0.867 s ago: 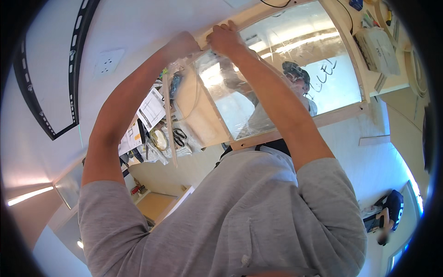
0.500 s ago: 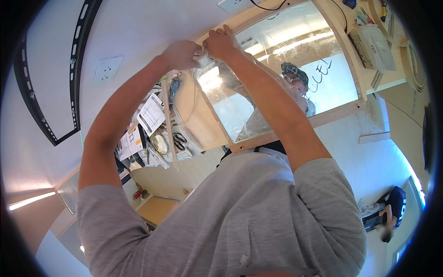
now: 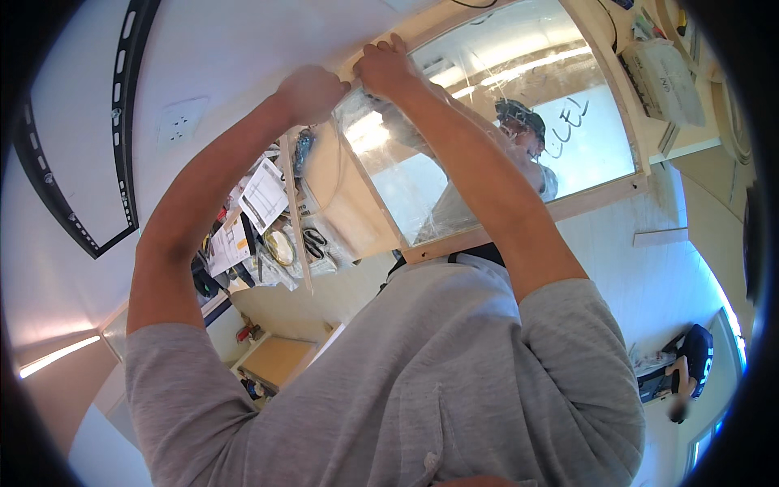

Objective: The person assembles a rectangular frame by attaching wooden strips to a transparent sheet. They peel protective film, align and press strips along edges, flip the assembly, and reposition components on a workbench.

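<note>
Wooden bench (image 3: 357, 219) sits under & around the grip. Wood frame (image 3: 600, 198) w/ mirror (image 3: 503, 89) in it lies on top, mostly R of the grip & twd body, its far L corner at the fingers. Wood strip (image 3: 294, 203) is on L hand's body side; white box (image 3: 665, 81) well R of both hands. Paper sheet (image 3: 264, 195): body side of L hand. R hand (image 3: 389, 69) has fingers bent at that corner; L hand (image 3: 312, 93) curled just beside, blurred; can't tell if either pinches anything. Scissors (image 3: 312, 242): body side of grip.
</note>
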Demonstrator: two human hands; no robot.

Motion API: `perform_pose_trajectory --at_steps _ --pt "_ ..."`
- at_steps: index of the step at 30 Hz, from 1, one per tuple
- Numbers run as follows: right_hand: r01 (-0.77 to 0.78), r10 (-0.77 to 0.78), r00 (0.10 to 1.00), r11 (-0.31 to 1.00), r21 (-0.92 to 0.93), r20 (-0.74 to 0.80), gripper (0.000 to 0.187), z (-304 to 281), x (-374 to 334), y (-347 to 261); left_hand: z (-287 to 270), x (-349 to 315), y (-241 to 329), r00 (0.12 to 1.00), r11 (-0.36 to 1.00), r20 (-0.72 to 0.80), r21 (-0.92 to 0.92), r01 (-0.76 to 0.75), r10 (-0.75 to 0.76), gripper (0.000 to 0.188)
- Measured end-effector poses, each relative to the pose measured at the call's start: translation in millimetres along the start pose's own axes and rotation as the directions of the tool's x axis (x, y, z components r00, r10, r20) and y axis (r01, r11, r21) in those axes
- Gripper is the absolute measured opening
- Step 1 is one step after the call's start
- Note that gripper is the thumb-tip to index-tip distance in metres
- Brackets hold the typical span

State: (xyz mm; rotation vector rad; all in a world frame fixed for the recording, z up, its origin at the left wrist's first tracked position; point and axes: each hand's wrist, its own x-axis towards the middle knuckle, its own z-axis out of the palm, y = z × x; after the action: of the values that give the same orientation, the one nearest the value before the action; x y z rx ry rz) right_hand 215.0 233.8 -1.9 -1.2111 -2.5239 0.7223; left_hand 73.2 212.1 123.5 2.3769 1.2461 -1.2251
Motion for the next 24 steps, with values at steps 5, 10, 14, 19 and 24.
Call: perform_pose_trajectory --at_steps 5,10,14,19,24 --pt "-0.015 0.015 0.999 1.000 -0.006 0.042 0.023 -1 0 -1 6 -2 -10 0.925 0.480 0.224 -0.803 0.354 -0.308 0.030" --pt "-0.024 0.025 0.999 0.999 -0.021 0.041 0.030 5 4 -3 -2 9 -10 0.826 0.231 0.429 -0.818 0.527 -0.365 0.025" --pt "-0.037 0.040 0.996 0.999 -0.035 0.079 0.034 5 4 -4 -11 4 1 0.980 0.964 0.090 -0.187 0.191 -0.177 0.030" --pt "-0.018 0.023 0.982 0.999 -0.031 0.190 0.029 -6 10 -12 -10 -9 6 0.993 0.994 0.067 0.036 0.099 -0.101 0.035" --pt "-0.041 0.041 0.952 0.999 -0.007 0.304 0.035 -6 16 -18 -4 0 -6 0.773 0.106 0.493 -0.813 0.573 -0.398 0.028"
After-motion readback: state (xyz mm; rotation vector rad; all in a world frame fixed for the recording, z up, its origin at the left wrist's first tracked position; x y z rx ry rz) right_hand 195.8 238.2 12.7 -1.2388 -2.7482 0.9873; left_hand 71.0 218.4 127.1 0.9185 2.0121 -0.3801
